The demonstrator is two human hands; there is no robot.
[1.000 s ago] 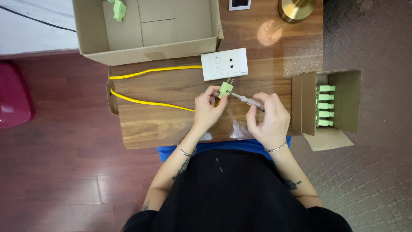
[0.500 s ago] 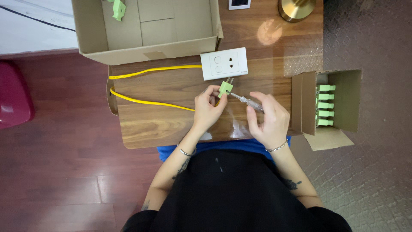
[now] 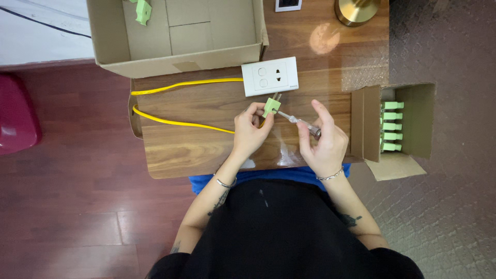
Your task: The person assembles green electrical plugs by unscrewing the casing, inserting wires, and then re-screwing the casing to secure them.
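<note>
My left hand point(image 3: 249, 129) grips a small light-green plug point(image 3: 271, 106) with metal prongs, held just above the wooden table point(image 3: 181, 150). A yellow cable point(image 3: 175, 123) runs from that hand in a loop to the left. My right hand point(image 3: 321, 139) holds a small screwdriver point(image 3: 299, 122) whose tip points at the plug's side. A white wall socket plate point(image 3: 270, 76) lies flat on the table just beyond the plug.
A large open cardboard box point(image 3: 175, 36) with a green plug point(image 3: 143, 10) inside sits at the back left. A small open carton point(image 3: 395, 124) holding several green plugs stands at the right. A brass lamp base point(image 3: 356, 9) is at the back. A red seat point(image 3: 15, 116) stands at the left.
</note>
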